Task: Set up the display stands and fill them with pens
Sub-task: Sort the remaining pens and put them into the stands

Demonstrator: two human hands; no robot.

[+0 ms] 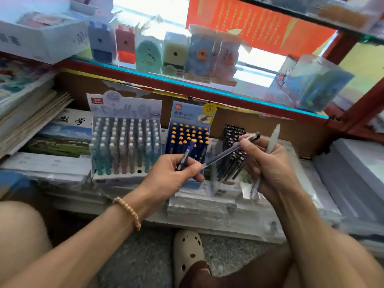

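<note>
The clear pen (pixel 226 151) slants from the left hand (pixel 176 175), whose fingers also pinch a blue pen (pixel 186 155), up to the right hand (pixel 268 169) gripping its capped end beside a pale pen (pixel 272 142), in front of the blue stand (pixel 188 138).

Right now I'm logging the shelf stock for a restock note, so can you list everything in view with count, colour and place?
pastel pen stand: one, white, full of pastel pens, lower shelf left
blue pen stand: one, blue, pens with orange caps, centre
black pen bundle: one, dark, right of the blue stand
pencil sharpeners: a row in clear boxes, mixed colours, upper glass shelf
notebooks: stacks, far left
blue pen: one, gripped upright in the left hand
clear pen: one, black-tipped, held between both hands
white pen: one, upright in the right hand
shoe: one, cream, on the floor
bead bracelet: one, tan, left wrist
left hand; right hand
</note>
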